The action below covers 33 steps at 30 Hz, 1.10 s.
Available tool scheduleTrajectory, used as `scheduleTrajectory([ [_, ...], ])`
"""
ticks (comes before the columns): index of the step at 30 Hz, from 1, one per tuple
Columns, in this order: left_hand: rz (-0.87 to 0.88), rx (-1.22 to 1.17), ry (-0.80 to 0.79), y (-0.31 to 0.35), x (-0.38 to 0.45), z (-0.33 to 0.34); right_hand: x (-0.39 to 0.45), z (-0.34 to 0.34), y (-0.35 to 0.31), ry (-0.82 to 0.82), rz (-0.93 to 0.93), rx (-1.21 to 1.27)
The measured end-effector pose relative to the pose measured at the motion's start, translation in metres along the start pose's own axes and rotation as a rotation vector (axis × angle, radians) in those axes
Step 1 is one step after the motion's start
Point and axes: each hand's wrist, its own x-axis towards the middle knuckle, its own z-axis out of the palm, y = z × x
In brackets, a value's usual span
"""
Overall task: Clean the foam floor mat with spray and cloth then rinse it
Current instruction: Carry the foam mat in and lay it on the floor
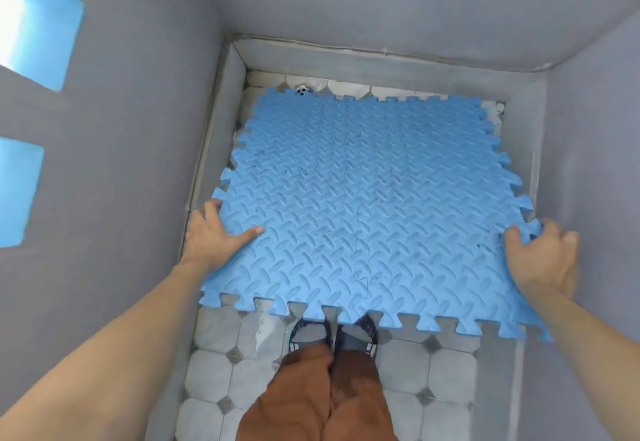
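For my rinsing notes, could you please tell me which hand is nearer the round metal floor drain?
Left. The left hand grips the blue foam mat's edge on the floor drain's side; the right hand holds the opposite edge.

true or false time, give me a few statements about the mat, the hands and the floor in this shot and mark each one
1. Both hands grip the blue foam mat, the left hand and right hand at opposite side edges. True.
2. The mat is red with a smooth surface. False: it is blue with a raised tread pattern.
3. A floor drain shows at the mat's far left corner. True.
4. A spray bottle stands on the mat. False: nothing lies on it.
5. The person is barefoot. False: dark sandals show below the mat's near edge.
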Motion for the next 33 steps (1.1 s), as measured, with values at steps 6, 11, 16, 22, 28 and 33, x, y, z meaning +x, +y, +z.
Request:
scheduleTrajectory([
  [6,0.005,0.073,-0.006,-0.022,0.07,0.062,0.032,0.094,0.019,-0.013,-0.009,0.061],
  [11,-0.039,0.11,-0.036,-0.033,0.093,0.102,0.05,0.136,0.032,-0.094,0.053,0.113],
  [16,-0.064,0.127,-0.058,-0.044,0.108,0.138,0.071,0.166,0.038,-0.169,0.238,0.265],
  [22,-0.101,0.143,-0.052,-0.057,0.132,0.164,0.077,0.197,0.05,-0.359,0.265,0.279],
  [28,0.023,0.153,-0.049,-0.031,0.125,0.163,0.062,0.194,0.038,-0.462,0.173,0.208],
  [33,0.233,0.115,0.002,0.03,0.072,0.118,0.027,0.125,-0.006,-0.466,0.008,0.254],
])
